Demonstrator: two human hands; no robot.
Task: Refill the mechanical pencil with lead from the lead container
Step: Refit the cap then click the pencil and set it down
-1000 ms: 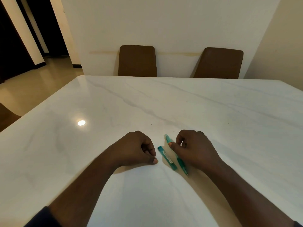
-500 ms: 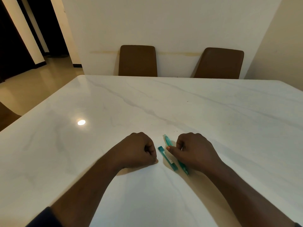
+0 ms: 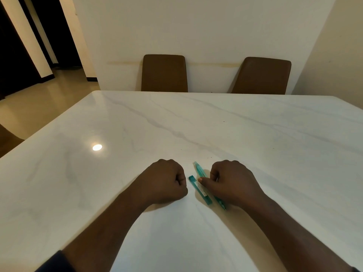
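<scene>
Teal pencil (image 3: 200, 172) unmoved; left hand (image 3: 167, 181) now fisted, right hand (image 3: 233, 181) seemingly touching it.

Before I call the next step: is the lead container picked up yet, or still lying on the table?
Still lying flat on the table. The lead container sits beside the pencil; the right hand only touches it.

- Pencil (image 3: 200, 170): translucent teal, slim, lying flat on the table at a slant, far end up-left, tip toward lower right; its middle is hidden.
- Lead container (image 3: 200, 190): flat teal case with a pale label, lying parallel just left of the pencil.
</scene>
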